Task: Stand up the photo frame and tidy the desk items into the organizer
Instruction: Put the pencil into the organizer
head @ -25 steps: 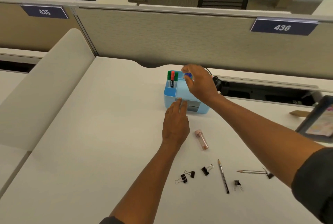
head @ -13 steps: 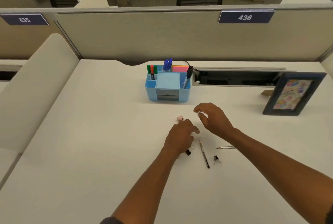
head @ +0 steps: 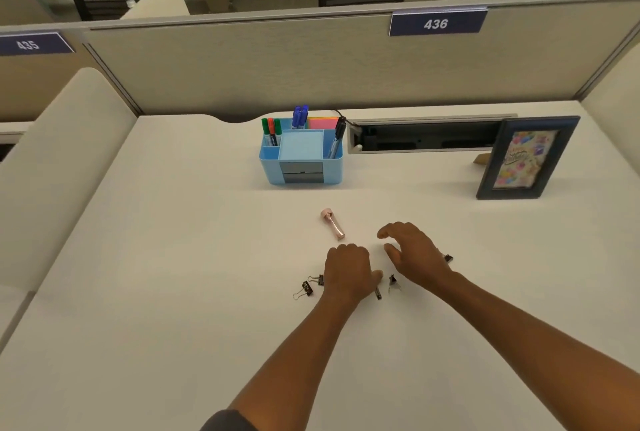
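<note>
The light blue organizer (head: 301, 167) stands at the desk's back with green, red and blue markers and a dark pen in its slots. At the right, the dark photo frame (head: 526, 158) stands upright. A pink tube (head: 333, 223) lies in front of the organizer. My left hand (head: 349, 274) is curled down on a thin dark pen (head: 378, 293), whose end pokes out beside the thumb. My right hand (head: 412, 254) hovers just to the right, fingers relaxed and holding nothing. Black binder clips lie left of my left hand (head: 306, 288), between my hands (head: 393, 282) and behind my right wrist (head: 447, 258).
An open cable tray (head: 426, 136) runs along the desk's back edge between organizer and frame. A beige partition (head: 311, 63) with a 436 label closes off the back, and a padded divider (head: 62, 160) bounds the left side.
Both hands left the organizer and came back toward me to the loose items. My left hand has curled down over the pen, uncovering the pink tube. The view shifted, bringing the upright frame fully in.
</note>
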A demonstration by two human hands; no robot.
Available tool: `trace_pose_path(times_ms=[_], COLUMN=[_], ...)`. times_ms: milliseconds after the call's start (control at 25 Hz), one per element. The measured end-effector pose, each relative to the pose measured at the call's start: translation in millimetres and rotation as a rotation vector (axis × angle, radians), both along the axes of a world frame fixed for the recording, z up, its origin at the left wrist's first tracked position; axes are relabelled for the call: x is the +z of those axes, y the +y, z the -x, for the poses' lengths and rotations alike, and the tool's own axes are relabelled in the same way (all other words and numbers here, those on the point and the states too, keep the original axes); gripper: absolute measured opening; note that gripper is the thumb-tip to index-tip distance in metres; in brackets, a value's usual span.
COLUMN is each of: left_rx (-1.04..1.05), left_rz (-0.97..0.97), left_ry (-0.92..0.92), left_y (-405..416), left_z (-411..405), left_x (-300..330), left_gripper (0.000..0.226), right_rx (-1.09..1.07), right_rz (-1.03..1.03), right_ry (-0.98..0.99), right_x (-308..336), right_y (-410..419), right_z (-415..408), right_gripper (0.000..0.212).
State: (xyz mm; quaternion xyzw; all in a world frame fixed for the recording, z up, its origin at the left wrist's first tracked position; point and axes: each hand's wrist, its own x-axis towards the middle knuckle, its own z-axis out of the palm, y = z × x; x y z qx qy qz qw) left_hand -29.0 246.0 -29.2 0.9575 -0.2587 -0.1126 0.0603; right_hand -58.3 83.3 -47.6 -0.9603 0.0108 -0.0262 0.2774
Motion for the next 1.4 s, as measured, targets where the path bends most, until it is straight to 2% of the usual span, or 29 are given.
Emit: trace_pose_path(times_ms=[240, 400, 560, 840, 1080, 1240, 1320, 1400], left_rx=[0.042, 0.076, 0.072, 0.118, 0.168, 0.27, 0.351, 0.378], left_rz=[-0.04, -0.009, 0.066, 0.187, 0.254, 0.401, 0.436, 0.343], left_ry=[0.039, 0.045, -0.123, -0.26, -0.312, -0.269, -0.224, -0.156], left_y=[-6, -5, 2, 27, 51, 67, 80, 92], left_z=[16, 16, 9, -27, -74, -107, -122, -135], left_x=[-3, 1, 1, 6, 25, 36, 34, 29], left_gripper=[0.014, 0.015, 0.025, 0.014, 0.018, 0.022, 0.032, 0.048], right_rx=[-0.023, -0.02, -0.032, -0.049, -0.048, -0.066, -0.084, -0.111], right_rz=[0.0, -0.008, -0.056, -0.273, -0.435, -0.392, -0.358, -0.314], right_ry=[0.014, -0.03, -0.052, 0.03, 0.017, -0.049, -0.151, -0.256], right_x=[0, 2, 7, 37, 63, 83, 95, 107], right_y=[-6, -4, 6, 30, 54, 68, 75, 82], right_z=[7, 2, -11, -58, -108, -151, -177, -203], right_gripper=[0.031, 0.028, 0.019, 0.006, 0.009, 0.012, 0.013, 0.011])
